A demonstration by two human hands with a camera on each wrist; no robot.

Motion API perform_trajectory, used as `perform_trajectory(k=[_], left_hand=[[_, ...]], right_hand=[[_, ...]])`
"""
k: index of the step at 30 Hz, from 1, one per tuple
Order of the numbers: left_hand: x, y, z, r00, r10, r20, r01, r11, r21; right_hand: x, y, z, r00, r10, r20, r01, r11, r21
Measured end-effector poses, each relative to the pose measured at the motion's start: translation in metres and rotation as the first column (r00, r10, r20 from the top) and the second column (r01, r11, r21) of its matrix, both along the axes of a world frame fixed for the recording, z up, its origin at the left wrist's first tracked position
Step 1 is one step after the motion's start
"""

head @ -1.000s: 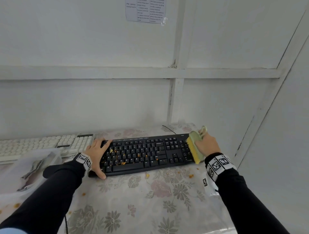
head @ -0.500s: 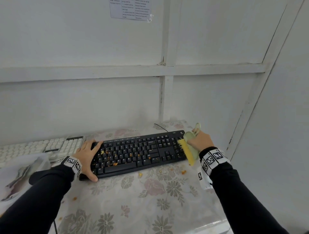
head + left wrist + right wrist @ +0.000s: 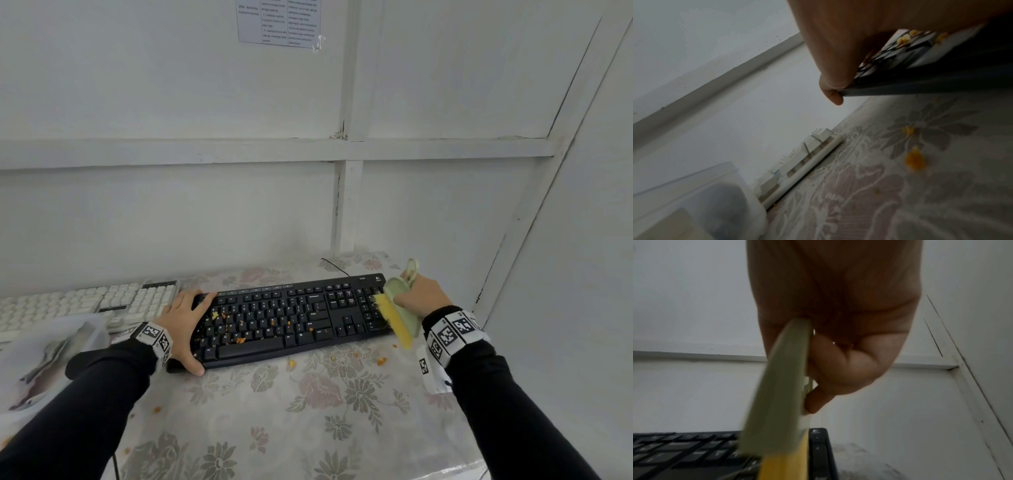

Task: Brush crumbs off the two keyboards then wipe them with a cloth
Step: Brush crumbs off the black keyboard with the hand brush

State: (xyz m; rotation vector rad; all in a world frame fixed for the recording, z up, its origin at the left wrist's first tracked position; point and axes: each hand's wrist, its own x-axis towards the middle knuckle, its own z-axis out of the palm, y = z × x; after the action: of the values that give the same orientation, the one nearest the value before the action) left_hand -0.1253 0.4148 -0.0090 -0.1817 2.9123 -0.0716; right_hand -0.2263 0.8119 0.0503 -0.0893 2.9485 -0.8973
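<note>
Head view: the black keyboard lies near the far edge of the flowered tabletop, orange crumbs scattered over its left keys. The left hand clasps its left end, thumb at the front edge. The right hand grips a green brush, yellow bristles on the right-end keys. A white keyboard sits at the far left.

Left wrist view: fingers curl over the black keyboard's rim.

Right wrist view: fingers wrap the brush handle.
</note>
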Motion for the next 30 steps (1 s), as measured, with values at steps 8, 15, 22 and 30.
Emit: perform_trajectory(k=[8, 15, 22, 30], left_hand=[[0.0, 0.0, 0.0, 1.0, -0.004, 0.003, 0.004, 1.0, 0.004], [0.001, 0.0, 0.001, 1.0, -0.001, 0.009, 0.001, 1.0, 0.006], [0.001, 0.002, 0.002, 1.0, 0.002, 0.01, -0.002, 1.0, -0.001], [0.001, 0.001, 0.002, 1.0, 0.011, 0.01, -0.011, 1.0, 0.0]], right_hand=[[-0.011, 0.002, -0.005, 0.988, -0.071, -0.137, 0.065, 0.997, -0.043], [-0.01, 0.016, -0.015, 0.982, -0.155, -0.112, 0.144, 0.985, -0.098], [-0.012, 0.001, -0.01, 0.985, -0.053, -0.163, 0.037, 0.994, -0.102], [-0.01, 0.017, -0.014, 0.979, -0.111, -0.173, 0.091, 0.988, -0.122]])
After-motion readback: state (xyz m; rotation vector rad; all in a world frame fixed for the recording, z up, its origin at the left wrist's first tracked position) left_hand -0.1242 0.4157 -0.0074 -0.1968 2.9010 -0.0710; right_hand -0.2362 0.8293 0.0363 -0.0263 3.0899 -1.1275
